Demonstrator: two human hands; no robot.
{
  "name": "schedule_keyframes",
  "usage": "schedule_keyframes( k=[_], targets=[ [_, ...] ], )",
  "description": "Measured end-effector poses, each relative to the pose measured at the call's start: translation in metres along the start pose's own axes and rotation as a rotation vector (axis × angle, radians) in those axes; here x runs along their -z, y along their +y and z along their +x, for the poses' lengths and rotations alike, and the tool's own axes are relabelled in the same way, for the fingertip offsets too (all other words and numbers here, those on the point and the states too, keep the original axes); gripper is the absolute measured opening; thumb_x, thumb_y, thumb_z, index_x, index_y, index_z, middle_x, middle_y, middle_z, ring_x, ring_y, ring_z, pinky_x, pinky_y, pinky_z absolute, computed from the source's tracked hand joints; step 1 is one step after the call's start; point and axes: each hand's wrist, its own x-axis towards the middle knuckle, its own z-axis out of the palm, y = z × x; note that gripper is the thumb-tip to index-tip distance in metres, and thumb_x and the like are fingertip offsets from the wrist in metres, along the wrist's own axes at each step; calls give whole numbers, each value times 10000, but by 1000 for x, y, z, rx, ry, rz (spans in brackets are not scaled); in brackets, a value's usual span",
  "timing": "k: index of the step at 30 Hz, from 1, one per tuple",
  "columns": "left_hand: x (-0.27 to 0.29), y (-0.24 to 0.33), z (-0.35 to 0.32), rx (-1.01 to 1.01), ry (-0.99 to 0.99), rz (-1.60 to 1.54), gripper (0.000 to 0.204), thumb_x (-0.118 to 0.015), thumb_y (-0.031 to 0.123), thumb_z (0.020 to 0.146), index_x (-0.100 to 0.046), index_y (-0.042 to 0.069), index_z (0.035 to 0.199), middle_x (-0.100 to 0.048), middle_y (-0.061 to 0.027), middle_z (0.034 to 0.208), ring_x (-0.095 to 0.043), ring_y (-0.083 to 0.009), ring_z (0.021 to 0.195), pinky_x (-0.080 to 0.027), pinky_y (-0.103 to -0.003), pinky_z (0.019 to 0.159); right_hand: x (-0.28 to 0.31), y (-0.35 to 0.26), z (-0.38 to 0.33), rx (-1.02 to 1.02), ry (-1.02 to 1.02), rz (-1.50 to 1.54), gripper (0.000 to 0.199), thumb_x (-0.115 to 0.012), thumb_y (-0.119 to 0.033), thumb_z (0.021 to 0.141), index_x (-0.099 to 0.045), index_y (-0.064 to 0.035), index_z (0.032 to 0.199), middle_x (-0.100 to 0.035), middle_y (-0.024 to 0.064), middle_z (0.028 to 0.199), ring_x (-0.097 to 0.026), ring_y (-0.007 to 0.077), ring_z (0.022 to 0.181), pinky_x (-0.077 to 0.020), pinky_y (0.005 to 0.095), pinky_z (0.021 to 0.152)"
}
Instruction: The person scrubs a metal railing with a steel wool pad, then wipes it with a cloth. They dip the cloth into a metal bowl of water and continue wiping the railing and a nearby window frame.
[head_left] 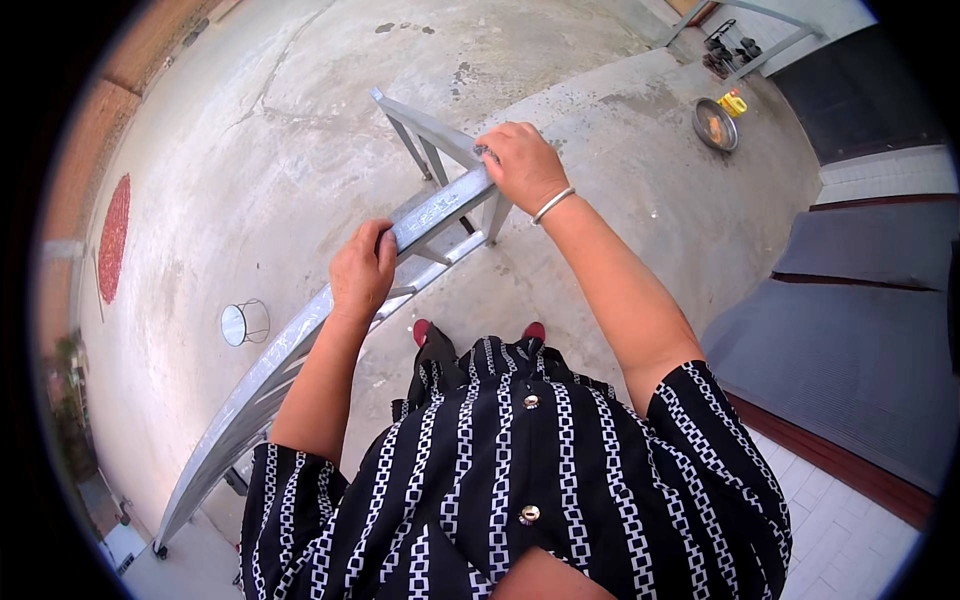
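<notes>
**Left hand and right hand on a silver railing**

Looking down through the head camera, I see a silver metal railing crossing a concrete floor, running from the lower left to a corner ahead of the person. My left hand is partly closed over the top rail, its fingers curled across the metal and mostly hidden. My right hand, with a bangle at the wrist, is curled at the corner, pressing a small grey wad against the railing; I cannot tell the wad's material. Bare metal lies between the hands.

A small round stool stands to the left. Well apart, at the upper right, a metal basin holds something orange just beside a yellow container.
</notes>
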Motion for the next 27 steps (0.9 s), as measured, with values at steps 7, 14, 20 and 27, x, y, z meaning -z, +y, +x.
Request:
schedule_keyframes(
  k=[7, 14, 20, 27],
  targets=[
    [-1, 11, -8, 81, 92, 94, 152, -551, 211, 872, -614, 74, 855, -630, -122, 824, -607, -334, 751, -470, -438, 659, 29, 39, 37, 93, -532, 251, 191, -607, -161, 817, -690, -110, 981, -627, 88, 973, -594, 270, 924, -490, 350, 795],
    [-2, 27, -12, 146, 97, 38, 138, -562, 185, 860, -610, 63, 816, -609, -119, 770, -594, -321, 704, -459, -413, 621, -17, 89, 70, 143, -878, 525, 240, -645, -211, 825, -690, -114, 1039, -634, 85, 1052, -591, 236, 983, -465, 342, 867],
    [0, 50, -8, 426, 102, 105, 139, -575, 174, 858, -604, 51, 800, -611, -113, 748, -594, -299, 688, -452, -379, 611, -78, 116, 86, 364, -880, 513, 223, -633, -210, 834, -680, -142, 1041, -632, 67, 1079, -560, 259, 1031, -443, 362, 916],
    [-31, 98, 48, 616, 210, 42, 104, -584, 128, 860, -624, 39, 823, -639, -93, 774, -614, -249, 716, -465, -310, 663, -214, 153, 171, 226, -807, 373, 205, -632, -228, 829, -689, -146, 1007, -645, 63, 1050, -548, 275, 1042, -436, 375, 927]
  ],
)
